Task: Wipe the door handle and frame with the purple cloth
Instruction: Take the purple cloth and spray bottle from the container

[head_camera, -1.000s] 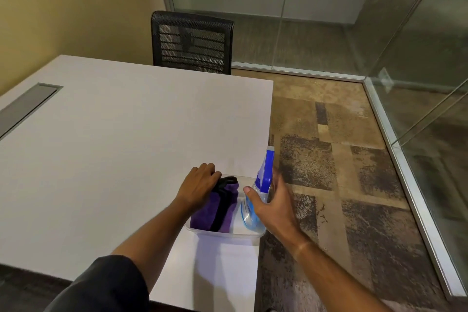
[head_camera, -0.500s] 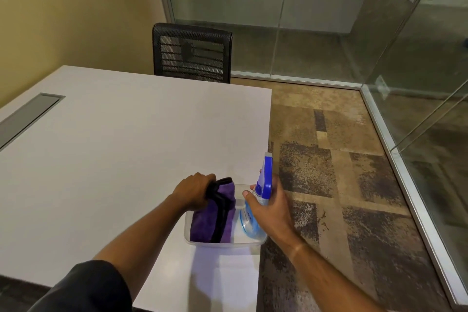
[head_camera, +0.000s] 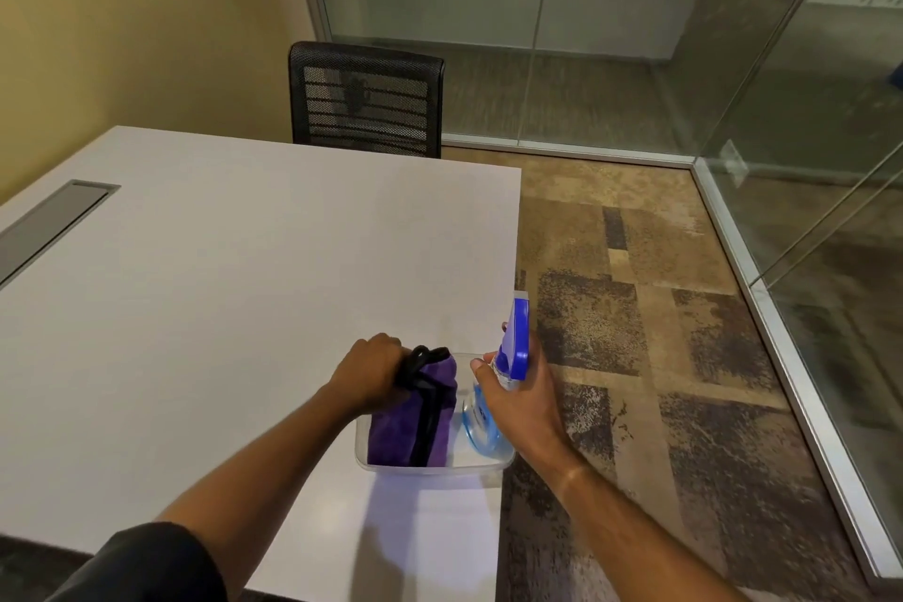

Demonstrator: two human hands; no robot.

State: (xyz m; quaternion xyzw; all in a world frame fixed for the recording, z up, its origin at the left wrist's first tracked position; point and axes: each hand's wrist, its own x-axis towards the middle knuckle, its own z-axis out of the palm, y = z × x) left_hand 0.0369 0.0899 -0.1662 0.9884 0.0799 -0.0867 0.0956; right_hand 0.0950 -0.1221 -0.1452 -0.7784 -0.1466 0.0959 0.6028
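Note:
A clear plastic tub sits at the near right corner of the white table. In it lies a folded purple cloth with a black edge. My left hand is closed on the cloth's top, which is lifted a little above the tub's rim. My right hand grips a clear spray bottle with a blue trigger head; its base is still inside the tub. No door handle is in view; glass panels with metal frames stand to the right.
A black mesh chair stands at the table's far side. A grey cable hatch is set into the table at left. Patterned carpet covers the floor between the table and the glass walls. A yellow wall lies to the left.
My left hand has closed on the cloth and pulled its top upward. My right hand has tightened on the spray bottle and raised it slightly. The view has tilted up a little.

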